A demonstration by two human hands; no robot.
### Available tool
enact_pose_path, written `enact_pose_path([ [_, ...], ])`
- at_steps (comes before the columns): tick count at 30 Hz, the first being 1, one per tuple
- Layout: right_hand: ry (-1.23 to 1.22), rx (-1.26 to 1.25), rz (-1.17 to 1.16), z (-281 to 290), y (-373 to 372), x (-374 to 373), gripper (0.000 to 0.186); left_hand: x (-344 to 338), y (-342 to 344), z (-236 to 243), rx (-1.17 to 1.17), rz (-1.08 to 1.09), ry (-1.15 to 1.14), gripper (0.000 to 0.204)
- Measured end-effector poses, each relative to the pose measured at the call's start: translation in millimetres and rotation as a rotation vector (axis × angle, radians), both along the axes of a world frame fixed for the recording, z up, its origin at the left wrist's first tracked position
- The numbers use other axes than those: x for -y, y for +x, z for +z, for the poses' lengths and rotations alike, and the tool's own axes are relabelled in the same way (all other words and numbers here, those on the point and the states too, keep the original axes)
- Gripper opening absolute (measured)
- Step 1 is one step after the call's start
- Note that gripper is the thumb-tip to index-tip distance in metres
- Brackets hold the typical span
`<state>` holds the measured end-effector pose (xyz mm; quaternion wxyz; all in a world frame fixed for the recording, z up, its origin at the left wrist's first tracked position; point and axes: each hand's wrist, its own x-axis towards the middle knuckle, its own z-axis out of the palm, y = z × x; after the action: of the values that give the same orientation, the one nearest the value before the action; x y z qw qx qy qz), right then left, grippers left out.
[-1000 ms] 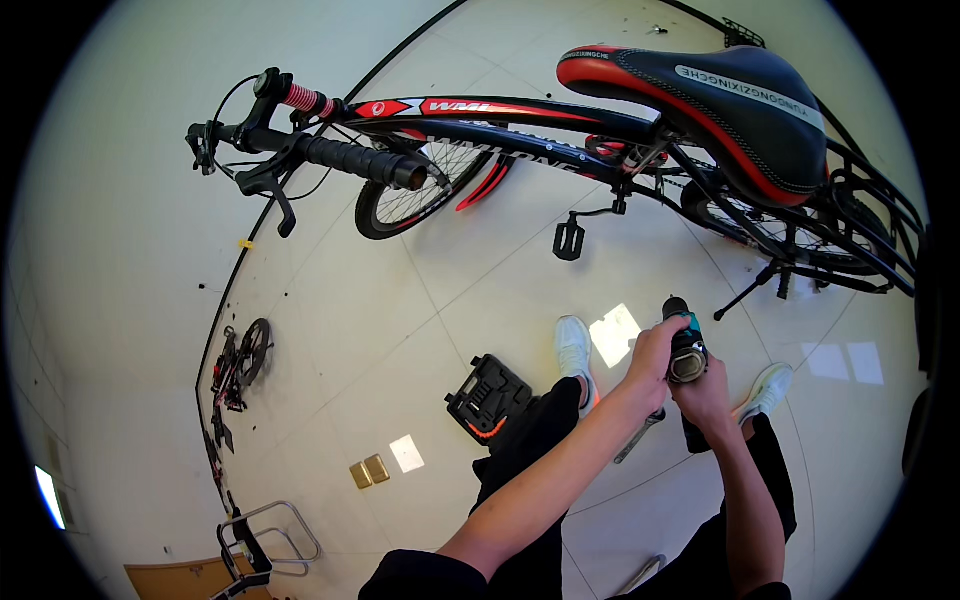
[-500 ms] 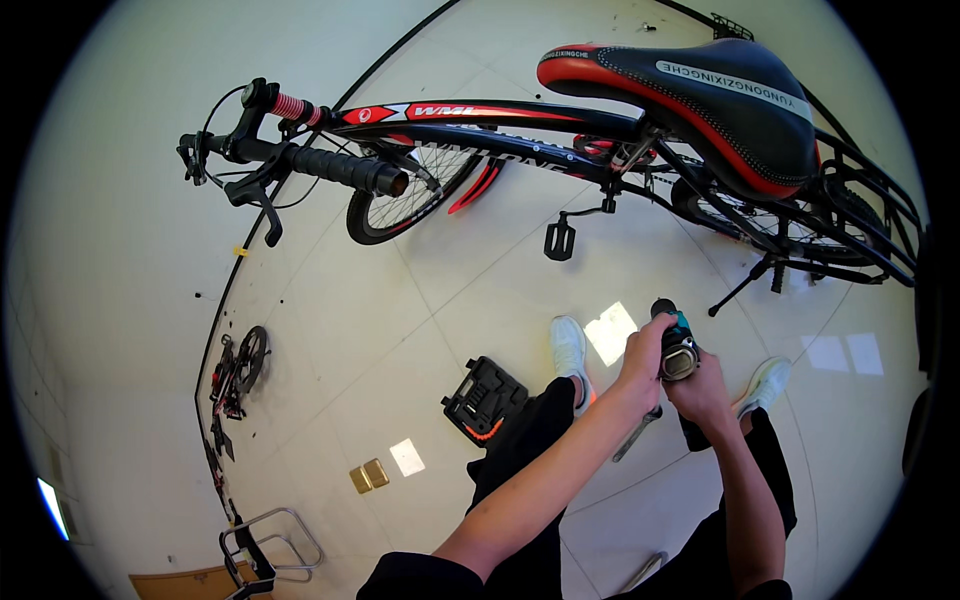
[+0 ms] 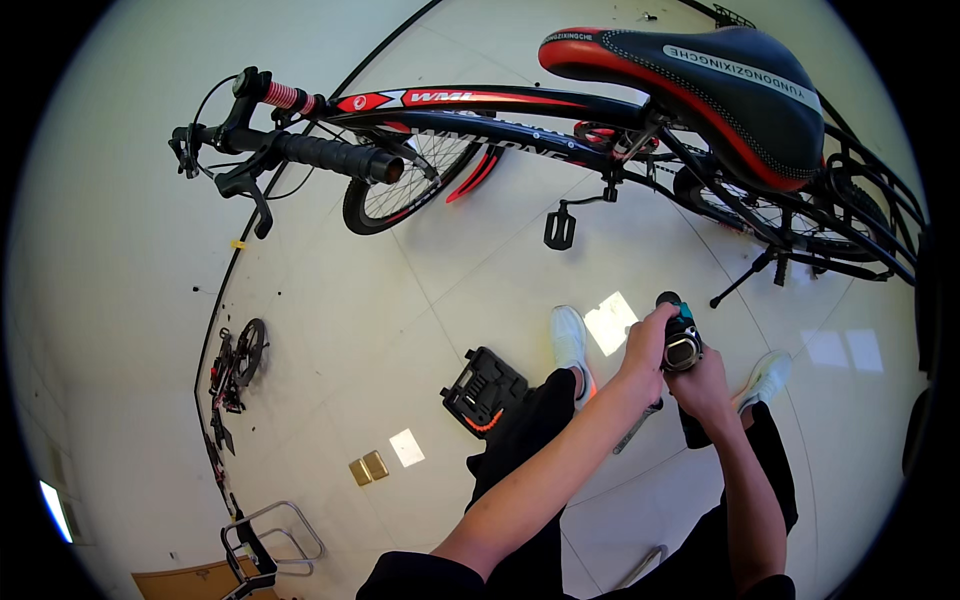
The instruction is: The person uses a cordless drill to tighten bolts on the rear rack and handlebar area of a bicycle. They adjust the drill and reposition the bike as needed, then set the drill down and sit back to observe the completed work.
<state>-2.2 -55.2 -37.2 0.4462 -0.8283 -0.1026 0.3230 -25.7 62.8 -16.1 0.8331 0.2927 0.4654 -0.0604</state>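
A black and teal cordless drill (image 3: pixel 683 348) is held between my two hands, above the floor between my feet. My left hand (image 3: pixel 646 345) is closed on the front part of its body. Lower down, my right hand (image 3: pixel 700 385) wraps round its handle, and the black battery end (image 3: pixel 693 432) shows beneath. A grey wrench-like metal tool (image 3: pixel 632 432) shows just below my left wrist; whether it lies on the floor or is held, I cannot tell. Beyond my hands stands a black and red bicycle (image 3: pixel 500 130) on its kickstand (image 3: pixel 740 280), its saddle (image 3: pixel 715 95) at the upper right.
An opened black tool case (image 3: pixel 484 390) with an orange flexible piece lies left of my left shoe (image 3: pixel 569 335). Gold floor plates (image 3: pixel 369 468) are further left. Bicycle parts (image 3: pixel 236 365) lie along the wall, near a metal-framed chair (image 3: pixel 270 545). One pedal (image 3: pixel 560 230) sticks out toward me.
The view has shifted slightly, so the bicycle and floor items sit a little higher. Both hands keep their hold on the drill, which has tilted slightly at most.
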Motion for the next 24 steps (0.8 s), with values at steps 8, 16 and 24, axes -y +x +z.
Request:
enact_pose_path([
  [8, -0.049, -0.008, 0.037, 6, 6, 2, 0.031, 4, 2, -1, -0.029, -0.007, 0.022, 0.022],
  [16, -0.117, -0.003, 0.003, 0, 8, 1, 0.032, -1, 5, 7, -0.008, 0.016, 0.001, 0.019],
  [24, -0.212, 0.007, 0.040, 8, 13, 8, 0.031, 8, 11, 23, -0.045, -0.025, 0.117, 0.022],
])
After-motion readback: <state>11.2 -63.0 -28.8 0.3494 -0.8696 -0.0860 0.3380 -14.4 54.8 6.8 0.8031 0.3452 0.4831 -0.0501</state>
